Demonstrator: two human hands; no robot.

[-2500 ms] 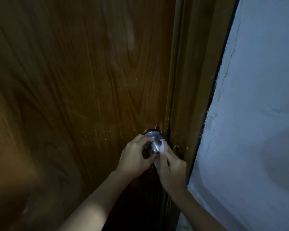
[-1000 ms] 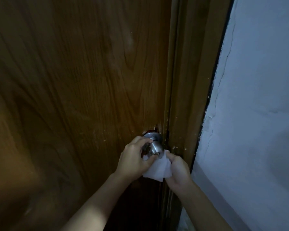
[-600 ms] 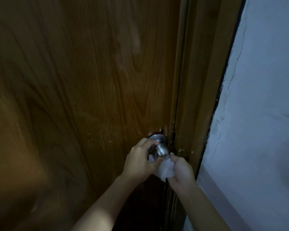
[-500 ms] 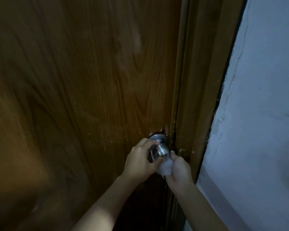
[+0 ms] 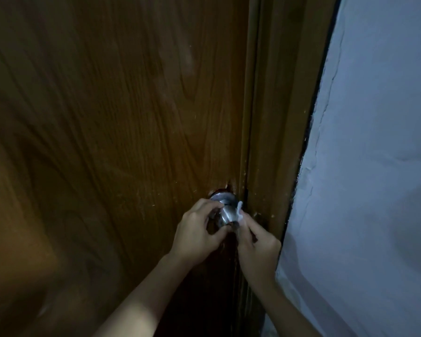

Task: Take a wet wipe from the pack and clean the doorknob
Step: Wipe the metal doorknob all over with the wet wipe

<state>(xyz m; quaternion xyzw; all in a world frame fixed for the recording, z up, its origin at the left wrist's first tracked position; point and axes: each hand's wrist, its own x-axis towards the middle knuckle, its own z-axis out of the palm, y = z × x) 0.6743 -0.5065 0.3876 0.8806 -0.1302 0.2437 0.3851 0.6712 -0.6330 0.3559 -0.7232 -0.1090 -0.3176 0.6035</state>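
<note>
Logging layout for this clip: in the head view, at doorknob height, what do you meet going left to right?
Wooden door → left hand → doorknob → wet wipe → door frame → pale wall.

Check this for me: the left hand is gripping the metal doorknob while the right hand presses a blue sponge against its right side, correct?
Not quite. In the head view the right hand presses a white wet wipe, not a blue sponge, against the right side of the doorknob. The left hand does grip the knob.
</note>
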